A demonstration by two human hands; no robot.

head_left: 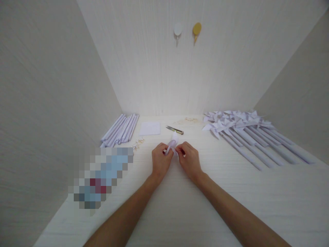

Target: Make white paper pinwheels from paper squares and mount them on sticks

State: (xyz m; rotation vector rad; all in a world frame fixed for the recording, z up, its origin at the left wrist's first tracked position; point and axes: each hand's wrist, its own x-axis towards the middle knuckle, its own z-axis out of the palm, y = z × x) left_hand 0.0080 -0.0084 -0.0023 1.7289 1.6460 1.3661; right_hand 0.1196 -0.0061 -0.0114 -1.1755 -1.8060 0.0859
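Observation:
Near the middle of the table, my left hand (161, 158) pinches a curled white sheet of paper (175, 136) between thumb and fingers. One part of the sheet bends over into a loop, and a pointed corner sticks up beyond the fingers. My right hand (189, 159) is closed at the sheet's right side, its thumb and fingertips gripping a paper edge. The fingers partly hide how the sheet is folded. Just past my hands lies a pair of thread snips (175, 130), blades to the left. A white paper square (149, 128) lies flat behind my left hand.
Several rolled paper tubes (120, 128) lie at the back left. Small white and tan bits (138, 142) are nearby. Several paper pinwheels on sticks (241, 128) are piled at the right. A pixelated bluish item (108, 175) is at the left. Walls enclose the table; two hooks (196, 29) hang behind.

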